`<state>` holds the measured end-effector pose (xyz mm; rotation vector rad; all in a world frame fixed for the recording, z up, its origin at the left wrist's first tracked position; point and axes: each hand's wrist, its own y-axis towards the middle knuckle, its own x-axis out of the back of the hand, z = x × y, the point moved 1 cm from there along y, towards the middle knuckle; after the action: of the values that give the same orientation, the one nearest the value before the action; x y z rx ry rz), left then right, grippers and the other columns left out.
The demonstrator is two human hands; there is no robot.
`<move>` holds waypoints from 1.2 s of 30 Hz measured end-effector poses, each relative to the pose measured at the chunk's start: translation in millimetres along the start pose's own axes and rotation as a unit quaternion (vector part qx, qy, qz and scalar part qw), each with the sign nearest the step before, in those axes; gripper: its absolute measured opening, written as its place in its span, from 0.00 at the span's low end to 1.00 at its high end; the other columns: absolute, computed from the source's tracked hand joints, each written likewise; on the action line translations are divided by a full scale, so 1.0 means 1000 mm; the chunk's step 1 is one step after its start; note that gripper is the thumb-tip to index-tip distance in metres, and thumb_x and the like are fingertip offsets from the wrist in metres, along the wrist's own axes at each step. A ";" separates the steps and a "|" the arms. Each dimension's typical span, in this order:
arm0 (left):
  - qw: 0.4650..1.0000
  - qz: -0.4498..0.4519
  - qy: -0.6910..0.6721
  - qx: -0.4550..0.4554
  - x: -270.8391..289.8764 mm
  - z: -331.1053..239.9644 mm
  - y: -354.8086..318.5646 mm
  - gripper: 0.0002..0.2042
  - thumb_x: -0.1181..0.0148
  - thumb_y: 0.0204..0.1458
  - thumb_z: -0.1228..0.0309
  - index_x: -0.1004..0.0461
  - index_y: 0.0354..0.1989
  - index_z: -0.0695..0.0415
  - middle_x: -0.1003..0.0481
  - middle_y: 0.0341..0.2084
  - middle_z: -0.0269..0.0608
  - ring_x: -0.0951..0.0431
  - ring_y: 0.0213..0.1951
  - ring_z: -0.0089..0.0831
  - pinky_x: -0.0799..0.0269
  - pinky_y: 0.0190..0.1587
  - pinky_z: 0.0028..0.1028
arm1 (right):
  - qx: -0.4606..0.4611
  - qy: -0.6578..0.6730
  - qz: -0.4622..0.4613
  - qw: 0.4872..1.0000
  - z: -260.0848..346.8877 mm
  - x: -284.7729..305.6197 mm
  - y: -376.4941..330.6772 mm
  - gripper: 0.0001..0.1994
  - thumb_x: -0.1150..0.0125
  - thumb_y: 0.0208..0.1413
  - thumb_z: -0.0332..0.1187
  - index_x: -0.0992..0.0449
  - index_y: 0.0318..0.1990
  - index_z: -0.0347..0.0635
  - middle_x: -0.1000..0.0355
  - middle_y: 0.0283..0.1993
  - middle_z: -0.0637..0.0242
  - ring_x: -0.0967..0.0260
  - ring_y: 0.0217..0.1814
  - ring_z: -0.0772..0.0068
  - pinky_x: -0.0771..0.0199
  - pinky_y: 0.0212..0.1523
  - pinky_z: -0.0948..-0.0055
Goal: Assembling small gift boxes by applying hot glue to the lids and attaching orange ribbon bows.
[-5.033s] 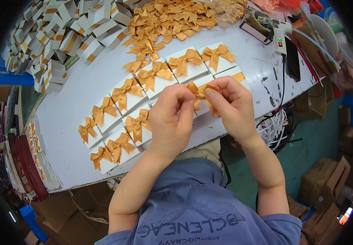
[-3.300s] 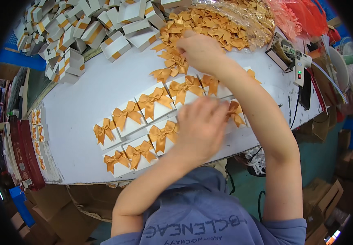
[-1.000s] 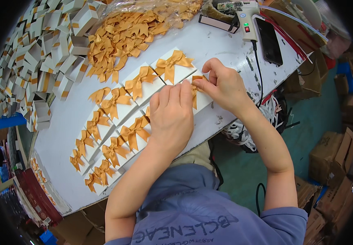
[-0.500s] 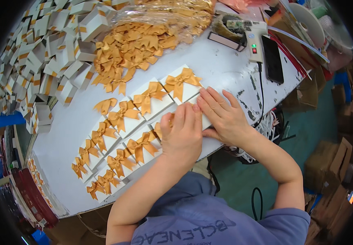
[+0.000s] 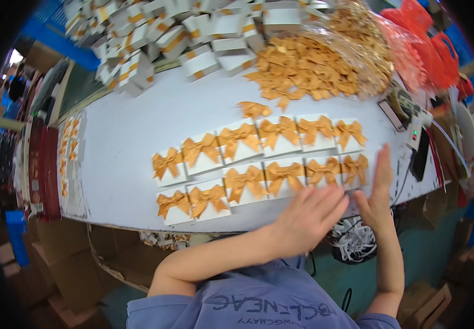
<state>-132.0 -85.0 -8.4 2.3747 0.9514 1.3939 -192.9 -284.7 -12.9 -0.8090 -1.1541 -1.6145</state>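
Two rows of small white boxes stand side by side on the table, each topped with a gold ribbon bow; the back row (image 5: 319,147) and the front row (image 5: 237,203) lie close together. My left hand (image 5: 311,216), slightly blurred, has its fingers stretched out flat at the near edge of the front row, toward its right end. Beside the right ends of both rows my right hand (image 5: 378,192) stands on edge, fingers straight up and thumb apart. Neither hand holds anything. A loose gold bow (image 5: 254,109) lies just behind the back row.
Behind are a heap of open white boxes with gold bands (image 5: 198,61) and a pile of gold bows (image 5: 308,68) spilling from clear plastic. A power strip (image 5: 417,129) and a black phone (image 5: 421,156) lie at right. A dark red carton (image 5: 44,170) stands at left.
The view has swung, so the rows now appear more level and central. My left hand's bent fingers have straightened and left the box tops. My right hand has turned upright beside the row ends.
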 end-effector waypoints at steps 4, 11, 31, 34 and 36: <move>0.996 0.012 0.000 0.087 0.085 0.026 -0.060 0.24 0.40 0.40 0.74 0.35 0.49 0.64 0.33 0.48 0.52 0.34 0.51 0.45 0.40 0.51 0.38 | 0.036 0.136 -0.105 0.984 0.060 -0.023 0.023 0.40 0.41 0.48 0.47 0.51 0.61 0.28 0.58 0.66 0.42 0.60 0.69 0.47 0.60 0.64 0.56; 0.954 -0.039 0.204 0.216 0.163 0.102 -0.090 0.34 0.40 0.42 0.70 0.46 0.58 0.66 0.44 0.57 0.58 0.44 0.59 0.51 0.49 0.58 0.44 | 0.231 0.082 0.069 0.967 0.190 -0.083 0.122 0.43 0.51 0.46 0.61 0.47 0.61 0.33 0.54 0.65 0.47 0.60 0.69 0.48 0.63 0.64 0.52; 0.714 -0.027 0.452 0.534 0.266 0.211 -0.281 0.32 0.58 0.55 0.55 0.54 0.62 0.64 0.54 0.63 0.56 0.58 0.65 0.47 0.63 0.61 0.55 | 0.221 -0.003 0.171 0.960 0.199 -0.128 0.118 0.42 0.44 0.45 0.56 0.49 0.62 0.34 0.52 0.65 0.46 0.57 0.68 0.52 0.62 0.64 0.50; 0.652 -0.034 0.498 0.571 0.323 0.268 -0.309 0.32 0.59 0.56 0.52 0.53 0.63 0.62 0.54 0.63 0.55 0.57 0.65 0.47 0.61 0.60 0.55 | 0.208 0.001 0.188 0.960 0.199 -0.126 0.118 0.42 0.45 0.46 0.55 0.50 0.62 0.34 0.55 0.65 0.46 0.59 0.69 0.51 0.63 0.64 0.51; 0.633 -0.048 0.476 0.608 0.348 0.292 -0.319 0.33 0.60 0.56 0.51 0.55 0.64 0.60 0.56 0.63 0.55 0.59 0.65 0.47 0.64 0.61 0.56 | 0.213 0.034 0.189 0.958 0.197 -0.130 0.122 0.42 0.45 0.47 0.53 0.51 0.63 0.36 0.57 0.66 0.45 0.60 0.69 0.48 0.63 0.65 0.51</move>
<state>98.5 415.3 -75.9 1.7594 3.0377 2.5028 -38.6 -68.3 -25.7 -0.6369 -1.1607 -1.0229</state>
